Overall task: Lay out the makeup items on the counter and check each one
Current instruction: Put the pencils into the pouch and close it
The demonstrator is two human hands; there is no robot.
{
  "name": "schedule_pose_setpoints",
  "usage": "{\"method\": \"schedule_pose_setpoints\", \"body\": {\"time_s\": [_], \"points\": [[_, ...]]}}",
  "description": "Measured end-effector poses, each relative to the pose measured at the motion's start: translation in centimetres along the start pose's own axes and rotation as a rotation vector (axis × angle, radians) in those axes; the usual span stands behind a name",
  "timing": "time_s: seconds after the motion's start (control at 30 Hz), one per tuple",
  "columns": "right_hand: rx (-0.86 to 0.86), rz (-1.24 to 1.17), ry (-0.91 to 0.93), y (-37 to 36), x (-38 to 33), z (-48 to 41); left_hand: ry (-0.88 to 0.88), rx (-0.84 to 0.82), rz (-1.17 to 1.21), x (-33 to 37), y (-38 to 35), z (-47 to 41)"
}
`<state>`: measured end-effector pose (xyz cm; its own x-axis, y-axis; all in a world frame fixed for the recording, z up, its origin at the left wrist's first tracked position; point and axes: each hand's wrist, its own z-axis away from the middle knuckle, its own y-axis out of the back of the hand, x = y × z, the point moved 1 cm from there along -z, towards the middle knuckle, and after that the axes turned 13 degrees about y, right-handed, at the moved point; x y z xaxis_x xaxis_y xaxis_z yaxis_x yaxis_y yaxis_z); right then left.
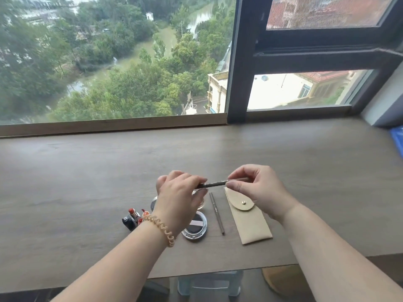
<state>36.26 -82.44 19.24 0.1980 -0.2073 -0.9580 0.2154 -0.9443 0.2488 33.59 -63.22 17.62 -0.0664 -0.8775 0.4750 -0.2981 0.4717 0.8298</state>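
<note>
Both hands hold a thin dark makeup pencil [214, 184] level above the counter [87, 175]. My left hand [181, 199] grips its left end, and my right hand [257, 188] pinches its right end between thumb and fingers. Below them a second slim brown pencil [217, 213] lies on the wood. A beige pouch [250, 223] with a snap flap lies to its right. An open round compact [195, 227] sits partly under my left wrist. Open red lipsticks [134, 215] and a dark cap stand at the left. A small clear jar is mostly hidden behind my left hand.
The wooden counter runs along a large window with a dark frame [235, 62]. A blue object [398, 138] lies at the far right edge. Below the counter's front edge a pale stool [209, 282] and a round wooden seat [281, 280] show.
</note>
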Motion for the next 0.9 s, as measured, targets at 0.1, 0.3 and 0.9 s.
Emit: {"method": "schedule_pose_setpoints", "body": {"time_s": [0.1, 0.3, 0.9], "points": [[0.112, -0.296, 0.009, 0.3, -1.7, 0.2, -0.064, -0.017, 0.062, 1.1, 0.6, -0.4], [0.197, -0.475, -0.113, -1.2, -2.3, -0.3, -0.098, -0.005, 0.039, 2.6, 0.9, -0.6], [1.035, -0.121, -0.366, 13.0, 3.6, 0.3, 0.663, -0.461, 0.264, -9.9, 1.1, 2.9]]}}
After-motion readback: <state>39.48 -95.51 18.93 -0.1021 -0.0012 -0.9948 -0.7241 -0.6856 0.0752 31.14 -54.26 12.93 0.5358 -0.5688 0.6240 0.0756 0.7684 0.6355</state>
